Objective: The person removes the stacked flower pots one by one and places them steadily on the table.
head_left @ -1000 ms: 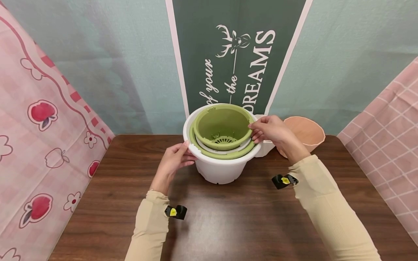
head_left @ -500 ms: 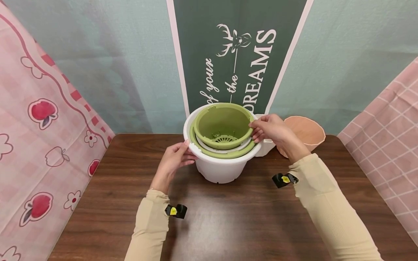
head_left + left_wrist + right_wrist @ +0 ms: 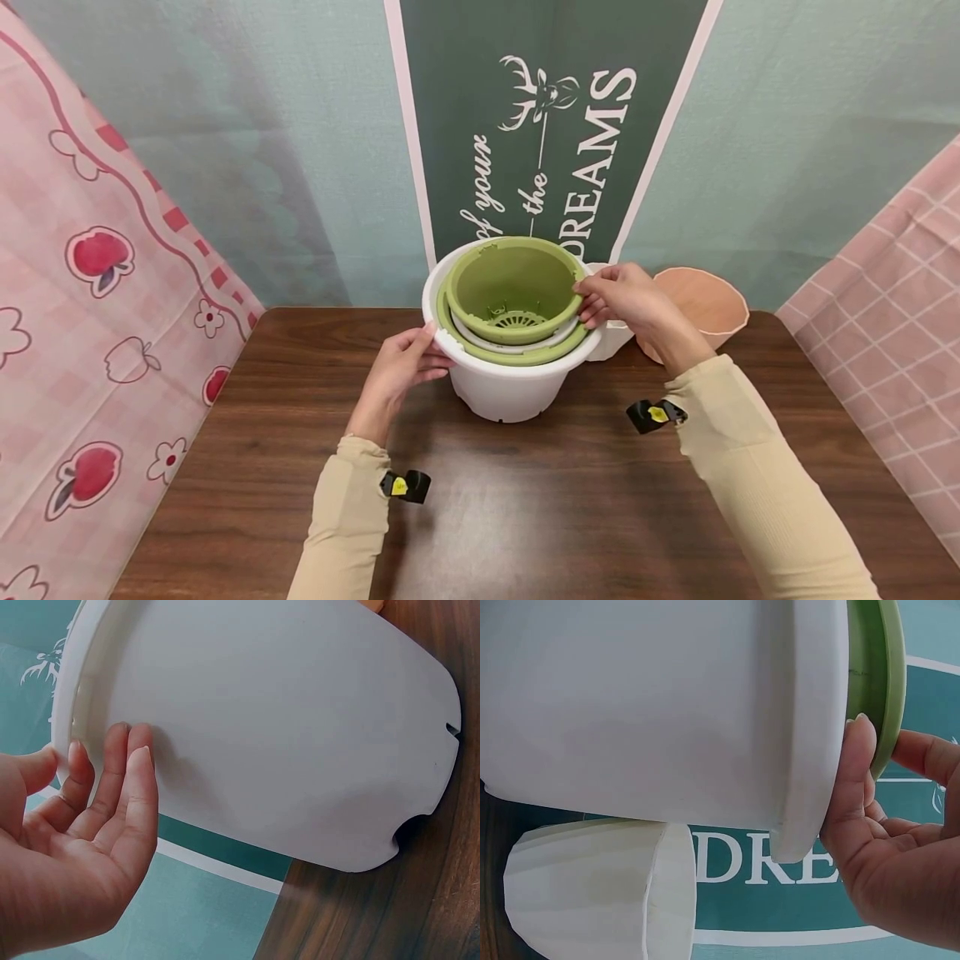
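Observation:
A large white flowerpot (image 3: 506, 392) stands upright on the table, with smaller pots nested in it. Inside it show a green pot's rim (image 3: 525, 358), a thin white rim (image 3: 551, 340) and, innermost, a smaller green flowerpot (image 3: 517, 279) with a slotted bottom. My left hand (image 3: 401, 367) pinches the large pot's rim at its left, thumb on top and fingers beneath, as the left wrist view also shows. On the right side, my right hand (image 3: 626, 300) pinches the innermost green pot's rim. Its other fingers lie close by the large white rim (image 3: 817, 735).
Behind the right hand stand a white fluted pot (image 3: 592, 885), partly hidden, and a peach-coloured pot (image 3: 705, 304). The brown wooden table (image 3: 510, 500) extends toward me. Printed cloths hang at the back and both sides, including a dark green panel (image 3: 555, 125).

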`<action>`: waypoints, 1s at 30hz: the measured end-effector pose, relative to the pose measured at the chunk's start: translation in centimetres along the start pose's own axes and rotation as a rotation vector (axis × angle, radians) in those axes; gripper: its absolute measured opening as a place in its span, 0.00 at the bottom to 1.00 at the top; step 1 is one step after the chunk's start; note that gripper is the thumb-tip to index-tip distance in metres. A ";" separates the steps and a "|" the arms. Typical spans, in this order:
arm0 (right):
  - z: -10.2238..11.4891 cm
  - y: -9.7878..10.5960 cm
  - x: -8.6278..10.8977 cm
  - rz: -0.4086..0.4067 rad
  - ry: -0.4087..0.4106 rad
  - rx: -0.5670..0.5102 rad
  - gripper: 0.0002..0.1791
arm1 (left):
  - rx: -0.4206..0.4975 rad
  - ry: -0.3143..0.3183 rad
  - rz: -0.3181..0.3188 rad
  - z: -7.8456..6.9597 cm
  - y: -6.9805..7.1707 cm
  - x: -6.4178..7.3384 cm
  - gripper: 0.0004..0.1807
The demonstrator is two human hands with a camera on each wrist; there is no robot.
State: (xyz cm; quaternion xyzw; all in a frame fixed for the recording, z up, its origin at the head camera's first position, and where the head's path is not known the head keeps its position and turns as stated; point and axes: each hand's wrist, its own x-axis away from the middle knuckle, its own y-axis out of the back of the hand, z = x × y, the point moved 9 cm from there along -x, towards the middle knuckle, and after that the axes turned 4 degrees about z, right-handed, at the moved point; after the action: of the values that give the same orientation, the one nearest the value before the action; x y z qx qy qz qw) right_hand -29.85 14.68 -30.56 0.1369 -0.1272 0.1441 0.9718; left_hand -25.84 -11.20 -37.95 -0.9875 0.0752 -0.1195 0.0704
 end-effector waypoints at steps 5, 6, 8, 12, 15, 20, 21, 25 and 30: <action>0.1 0.0 0.1 0.007 0.002 -0.029 0.13 | -0.009 0.001 -0.002 0.0 0.0 0.0 0.19; 0.1 0.0 0.1 0.009 0.004 -0.034 0.13 | -0.009 0.002 -0.004 0.0 0.0 0.0 0.19; 0.2 0.0 0.2 0.012 0.006 -0.045 0.12 | -0.009 0.001 -0.005 0.0 0.0 0.0 0.19; 0.3 -0.1 0.3 0.024 0.014 -0.084 0.10 | -0.007 0.000 -0.008 0.0 0.1 0.0 0.19; 0.4 -0.2 0.4 0.042 0.018 -0.132 0.08 | -0.008 0.001 -0.009 0.0 0.0 0.0 0.18; 0.5 -0.3 0.5 0.063 0.022 -0.192 0.07 | -0.010 0.001 -0.007 0.0 0.0 0.0 0.18; 0.5 -0.3 0.5 0.067 0.022 -0.199 0.07 | -0.009 0.002 -0.009 0.0 0.0 0.1 0.18; 0.6 -0.4 0.7 0.088 0.025 -0.224 0.06 | -0.008 0.003 -0.011 0.0 0.0 0.2 0.17; 0.7 -0.5 0.9 0.106 0.028 -0.242 0.06 | -0.008 0.007 -0.013 -0.1 0.0 0.2 0.17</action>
State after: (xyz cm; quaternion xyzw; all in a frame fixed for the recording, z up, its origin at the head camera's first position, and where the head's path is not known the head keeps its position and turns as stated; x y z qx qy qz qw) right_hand -29.05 14.23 -29.73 0.0096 -0.1369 0.1806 0.9739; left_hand -25.62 -11.28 -37.85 -0.9878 0.0695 -0.1233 0.0653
